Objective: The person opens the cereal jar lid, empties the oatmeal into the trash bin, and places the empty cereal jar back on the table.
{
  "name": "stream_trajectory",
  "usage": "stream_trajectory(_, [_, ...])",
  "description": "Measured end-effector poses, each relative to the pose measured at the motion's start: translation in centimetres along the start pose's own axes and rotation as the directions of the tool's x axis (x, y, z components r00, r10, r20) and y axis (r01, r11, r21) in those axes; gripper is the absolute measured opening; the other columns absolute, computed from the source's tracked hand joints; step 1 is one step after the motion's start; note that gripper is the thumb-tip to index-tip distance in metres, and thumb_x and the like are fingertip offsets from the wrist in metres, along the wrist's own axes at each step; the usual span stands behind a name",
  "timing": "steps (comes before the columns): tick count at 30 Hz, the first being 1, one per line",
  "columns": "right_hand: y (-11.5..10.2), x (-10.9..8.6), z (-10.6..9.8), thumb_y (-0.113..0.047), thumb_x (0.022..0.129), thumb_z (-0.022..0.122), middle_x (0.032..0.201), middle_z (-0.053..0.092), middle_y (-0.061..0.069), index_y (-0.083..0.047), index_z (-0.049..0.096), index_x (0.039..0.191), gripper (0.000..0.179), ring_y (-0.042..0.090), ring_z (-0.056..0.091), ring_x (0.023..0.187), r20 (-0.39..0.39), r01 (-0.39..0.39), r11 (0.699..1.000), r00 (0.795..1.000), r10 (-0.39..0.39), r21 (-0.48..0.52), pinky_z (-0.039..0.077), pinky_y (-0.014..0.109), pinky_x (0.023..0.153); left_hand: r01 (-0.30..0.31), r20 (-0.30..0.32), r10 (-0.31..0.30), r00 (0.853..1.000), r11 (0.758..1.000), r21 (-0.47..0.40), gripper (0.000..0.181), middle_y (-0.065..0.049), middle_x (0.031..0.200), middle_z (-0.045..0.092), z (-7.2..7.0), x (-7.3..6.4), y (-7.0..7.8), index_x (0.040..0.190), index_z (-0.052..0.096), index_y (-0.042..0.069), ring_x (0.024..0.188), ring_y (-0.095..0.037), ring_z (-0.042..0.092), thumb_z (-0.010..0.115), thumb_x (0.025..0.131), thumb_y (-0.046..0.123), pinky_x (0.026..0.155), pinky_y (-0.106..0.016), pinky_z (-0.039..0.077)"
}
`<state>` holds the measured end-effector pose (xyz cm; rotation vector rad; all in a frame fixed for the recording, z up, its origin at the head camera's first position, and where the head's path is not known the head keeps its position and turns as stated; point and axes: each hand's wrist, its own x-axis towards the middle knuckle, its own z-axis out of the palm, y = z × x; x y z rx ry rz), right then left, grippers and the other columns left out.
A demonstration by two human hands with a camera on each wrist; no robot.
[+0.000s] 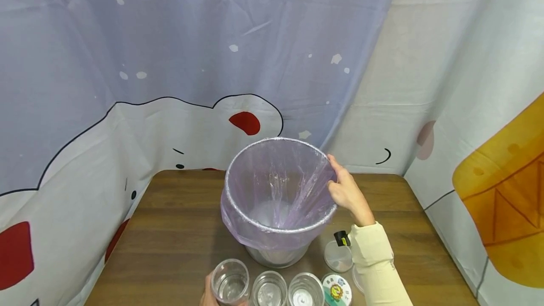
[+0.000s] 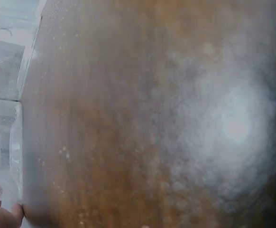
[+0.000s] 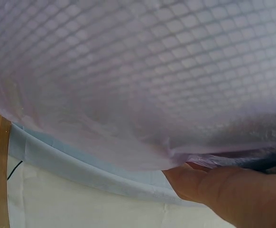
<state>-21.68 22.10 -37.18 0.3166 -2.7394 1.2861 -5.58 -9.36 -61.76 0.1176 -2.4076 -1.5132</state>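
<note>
A trash can (image 1: 276, 258) stands upright on the table, lined with a thin purple plastic bag (image 1: 316, 188) folded over its rim. My right hand (image 1: 349, 195) grips the bag-covered rim at the right side. In the right wrist view, the right hand (image 3: 233, 190) holds the bag's edge (image 3: 128, 147), and a mesh pattern shows through the film. Low in the head view, my left hand (image 1: 208, 294) holds a clear jar (image 1: 230, 281) without a lid. Its fingers are mostly hidden by the jar. The left wrist view catches fingertips (image 2: 3, 216) beside clear plastic.
To the right of the held jar stand two more clear jars (image 1: 269, 292) (image 1: 305, 292) and a round container with a printed label (image 1: 336, 291). A translucent lid (image 1: 337, 256) lies behind them. Printed curtains (image 1: 191, 60) hang behind the wooden table (image 1: 178, 221).
</note>
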Motion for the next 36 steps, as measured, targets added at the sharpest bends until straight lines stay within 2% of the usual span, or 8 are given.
stream_trajectory(4, [-0.1, 0.0, 0.1, 0.008, 0.076, 0.042, 0.149, 0.017, 0.020, 0.004, 0.016, 0.143, 0.072, 0.036, 0.018, 0.135, 0.007, -0.014, 1.000, 1.000, 0.014, 0.008, 0.013, 0.046, 0.111, 0.018, 0.027, -0.019, 0.999, 0.999, 0.026, 0.107, 0.002, 0.111, 0.063, -0.4, 0.1, 0.1, 0.131, 0.042, 0.020, 0.093, -0.018, 0.062, 0.091, 0.038, 0.044, 0.079, -0.028, 0.049])
stream_trajectory(8, [0.0, -0.1, -0.1, 0.007, 0.076, 0.042, 0.149, 0.016, 0.020, 0.004, 0.016, 0.143, 0.072, 0.036, 0.018, 0.135, 0.010, -0.029, 1.000, 1.000, 0.029, 0.001, 0.013, 0.046, 0.111, 0.024, 0.009, -0.024, 1.000, 1.000, 0.020, 0.108, 0.002, 0.109, 0.064, -0.1, 0.0, 0.2, 0.130, 0.044, 0.022, 0.092, -0.017, 0.063, 0.091, 0.036, 0.042, 0.078, -0.027, 0.050])
stream_trajectory(16, [0.1, -0.1, -0.1, 0.007, 0.075, 0.042, 0.149, 0.015, 0.020, 0.005, 0.015, 0.143, 0.073, 0.036, 0.017, 0.136, 0.014, -0.029, 1.000, 0.999, 0.029, 0.013, 0.013, 0.045, 0.111, -0.028, 0.021, 0.027, 0.999, 0.999, 0.035, 0.107, 0.003, 0.111, 0.063, 0.1, 0.0, -0.2, 0.132, 0.043, 0.023, 0.094, -0.016, 0.062, 0.091, 0.038, 0.042, 0.079, -0.023, 0.048])
stream_trajectory(23, [0.2, 0.1, -0.2, 0.007, 0.076, 0.043, 0.149, 0.013, 0.020, 0.005, 0.015, 0.143, 0.073, 0.036, 0.015, 0.136, 0.028, -0.024, 1.000, 0.999, 0.024, 0.007, 0.012, 0.045, 0.112, -0.157, 0.025, 0.156, 0.988, 0.981, 0.114, 0.105, -0.015, 0.106, 0.063, -0.2, 1.0, -1.9, 0.123, 0.042, 0.007, 0.089, -0.016, 0.061, 0.092, 0.032, 0.022, 0.071, -0.029, 0.050])
stream_trajectory(30, [0.6, 0.2, -0.6, 0.003, 0.081, 0.042, 0.150, 0.013, 0.020, 0.005, 0.015, 0.143, 0.068, 0.036, 0.015, 0.136, 0.042, -0.037, 0.999, 0.998, 0.037, -0.017, 0.011, 0.046, 0.111, -0.153, -0.040, 0.157, 0.987, 0.984, 0.088, 0.112, -0.021, 0.108, 0.061, 0.6, 0.5, -2.1, 0.130, 0.040, 0.003, 0.088, -0.018, 0.062, 0.092, 0.032, 0.020, 0.071, -0.028, 0.050])
stream_trajectory(33, [0.5, 0.2, -0.6, -0.013, 0.093, 0.041, 0.149, 0.017, 0.020, 0.003, 0.018, 0.143, 0.058, 0.036, 0.018, 0.136, 0.019, -0.055, 0.998, 0.998, 0.056, -0.021, 0.014, 0.046, 0.111, -0.247, -0.046, 0.249, 0.967, 0.968, 0.045, 0.118, -0.029, 0.109, 0.058, 1.4, 0.4, -4.7, 0.138, 0.032, 0.013, 0.090, -0.027, 0.062, 0.091, 0.036, 0.017, 0.070, -0.034, 0.051])
stream_trajectory(34, [0.5, 0.1, -0.5, -0.022, 0.096, 0.038, 0.149, 0.018, 0.019, 0.002, 0.019, 0.144, 0.057, 0.035, 0.018, 0.136, 0.009, -0.066, 0.998, 0.998, 0.067, -0.016, 0.014, 0.047, 0.111, -0.308, -0.027, 0.309, 0.951, 0.951, 0.008, 0.120, -0.031, 0.113, 0.054, 1.5, 0.6, -5.9, 0.141, 0.027, 0.015, 0.095, -0.027, 0.059, 0.089, 0.039, 0.015, 0.073, -0.033, 0.050])
stream_trajectory(36, [0.4, 0.1, -0.5, -0.040, 0.099, 0.028, 0.148, 0.021, 0.020, 0.000, 0.019, 0.144, 0.061, 0.035, 0.019, 0.136, -0.009, -0.084, 0.996, 0.996, 0.084, -0.005, 0.015, 0.047, 0.111, -0.446, 0.011, 0.453, 0.892, 0.883, -0.146, 0.117, -0.029, 0.129, 0.044, 1.9, 1.4, -9.0, 0.145, 0.018, 0.020, 0.111, -0.021, 0.052, 0.086, 0.050, 0.014, 0.083, -0.026, 0.046])
